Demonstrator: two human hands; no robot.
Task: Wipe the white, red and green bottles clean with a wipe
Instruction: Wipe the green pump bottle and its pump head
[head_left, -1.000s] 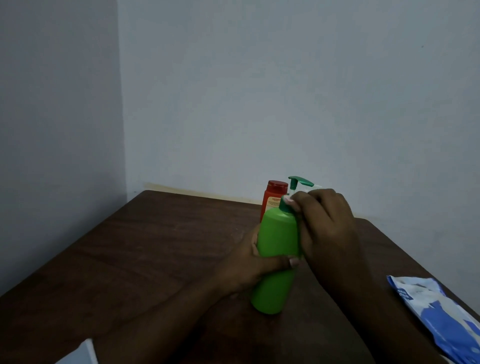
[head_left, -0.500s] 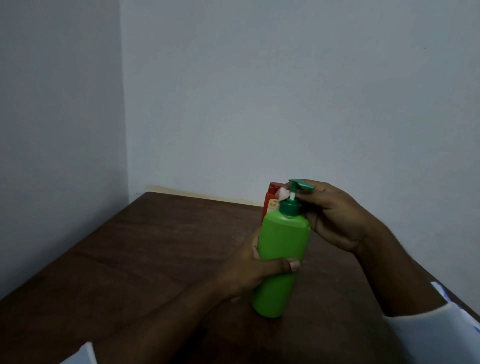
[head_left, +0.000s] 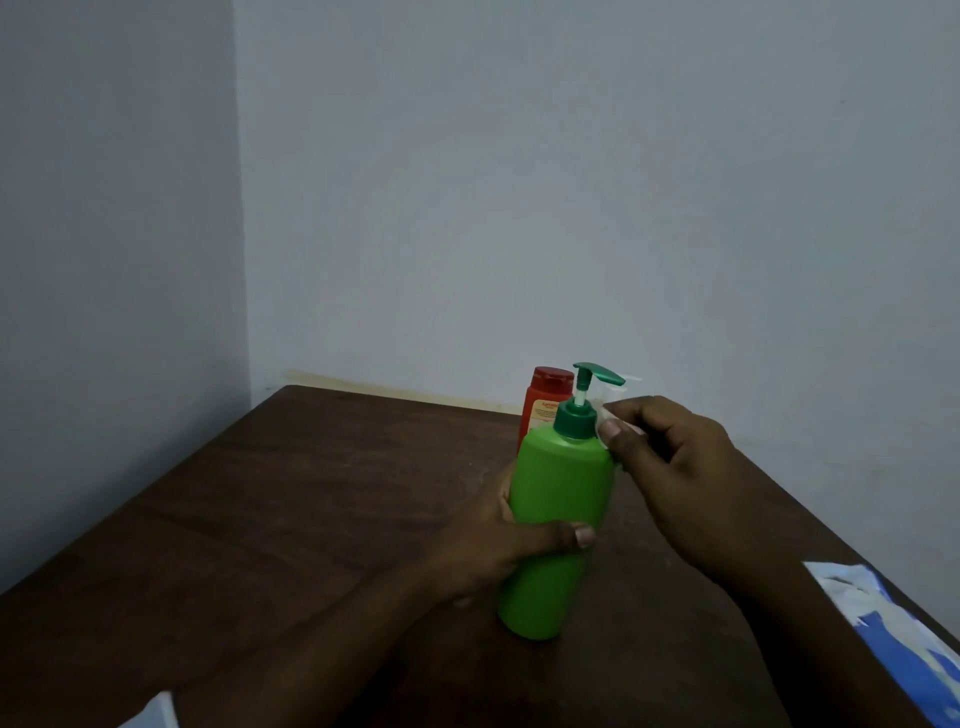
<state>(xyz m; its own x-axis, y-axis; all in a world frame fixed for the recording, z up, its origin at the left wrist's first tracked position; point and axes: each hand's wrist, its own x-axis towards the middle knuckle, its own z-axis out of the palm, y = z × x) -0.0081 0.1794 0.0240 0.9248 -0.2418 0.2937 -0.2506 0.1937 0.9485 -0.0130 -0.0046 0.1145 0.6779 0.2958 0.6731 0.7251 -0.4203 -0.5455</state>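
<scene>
A green pump bottle (head_left: 558, 499) stands slightly tilted on the dark wooden table (head_left: 311, 519). My left hand (head_left: 493, 551) grips its middle, thumb across the front. My right hand (head_left: 675, 467) pinches a small white wipe (head_left: 605, 415) against the bottle's right shoulder, just below the dark green collar. Behind the green bottle stands a red bottle (head_left: 545, 400) with a red cap, partly hidden. Only the white pump top (head_left: 626, 384) of the white bottle shows behind my right hand.
A blue and white wipes packet (head_left: 893, 629) lies at the table's right edge. The table sits in a corner between two pale walls. A white sleeve edge (head_left: 150, 714) shows at the bottom left.
My right hand has come down from the pump head to the bottle's right shoulder with the wipe. The left hand keeps its grip on the bottle.
</scene>
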